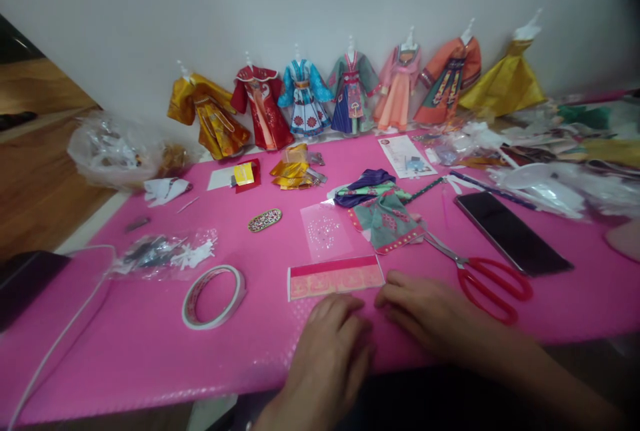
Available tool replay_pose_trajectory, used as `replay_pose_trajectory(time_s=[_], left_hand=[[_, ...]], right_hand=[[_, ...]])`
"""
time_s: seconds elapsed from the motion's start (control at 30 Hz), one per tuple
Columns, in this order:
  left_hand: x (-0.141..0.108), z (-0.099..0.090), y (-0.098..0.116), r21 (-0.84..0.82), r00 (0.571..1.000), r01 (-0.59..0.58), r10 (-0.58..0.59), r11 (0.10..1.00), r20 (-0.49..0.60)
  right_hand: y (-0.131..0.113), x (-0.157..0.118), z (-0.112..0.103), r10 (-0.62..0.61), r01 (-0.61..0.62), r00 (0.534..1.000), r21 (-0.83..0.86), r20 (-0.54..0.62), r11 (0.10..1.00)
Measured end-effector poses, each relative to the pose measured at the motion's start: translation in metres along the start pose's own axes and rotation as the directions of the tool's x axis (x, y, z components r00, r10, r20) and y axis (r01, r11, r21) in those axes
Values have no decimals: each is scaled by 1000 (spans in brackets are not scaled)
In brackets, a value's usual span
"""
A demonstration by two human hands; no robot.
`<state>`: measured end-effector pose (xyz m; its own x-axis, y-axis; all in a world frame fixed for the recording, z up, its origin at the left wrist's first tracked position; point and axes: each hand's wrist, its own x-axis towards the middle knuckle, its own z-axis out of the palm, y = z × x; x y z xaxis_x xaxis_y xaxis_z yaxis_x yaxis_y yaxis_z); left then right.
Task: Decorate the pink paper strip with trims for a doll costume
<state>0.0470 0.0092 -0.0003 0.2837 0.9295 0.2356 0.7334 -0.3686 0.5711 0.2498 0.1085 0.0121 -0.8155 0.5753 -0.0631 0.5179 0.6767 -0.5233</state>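
Observation:
A strip [334,278] with a crimson band above a pale gold pattern lies flat on the pink table. My left hand [330,344] is at its lower edge, fingers curled down and pressed together. By its right end rests my right hand [425,308], fingers also bent and closed, tips near the corner. What either hand holds, if anything, is hidden beneath the fingers. Just behind the strip are a clear sheet of small rhinestones [325,231] and folded green and purple fabric pieces [385,218]. Red-handled scissors [493,278] lie beside my right hand, blades pointing toward the fabric.
Several doll dresses [305,98] on white forms lean against the wall. A tape roll [214,298] lies at left, near a white cable [65,331]. A black phone [513,231] is at right. Plastic bags [545,184] and fabrics crowd the far right.

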Motion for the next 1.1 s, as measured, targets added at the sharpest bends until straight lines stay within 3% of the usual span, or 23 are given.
replay_pose_trajectory(time_s=[0.47,0.57,0.73,0.97,1.1], left_hand=[[-2,0,0,-21,1000,25,-25,999,-6],[-3,1,1,-42,999,33,-33,999,-12],[-1,-9,1,-141,993,90,-100,986,-67],[-9,-30,-8,163,994,-3,21,987,-108],[-14,-29,-11,377,995,-98,98,921,20]], right_hand=[[2,-2,6,-44,35,998,-175,-47,984],[-3,-2,-1,-22,17,998,-92,-54,996],[-3,1,-4,30,-8,993,188,-117,982],[-6,18,-3,202,-119,958,356,-204,927],[-18,37,-3,271,-156,923,379,-272,912]])
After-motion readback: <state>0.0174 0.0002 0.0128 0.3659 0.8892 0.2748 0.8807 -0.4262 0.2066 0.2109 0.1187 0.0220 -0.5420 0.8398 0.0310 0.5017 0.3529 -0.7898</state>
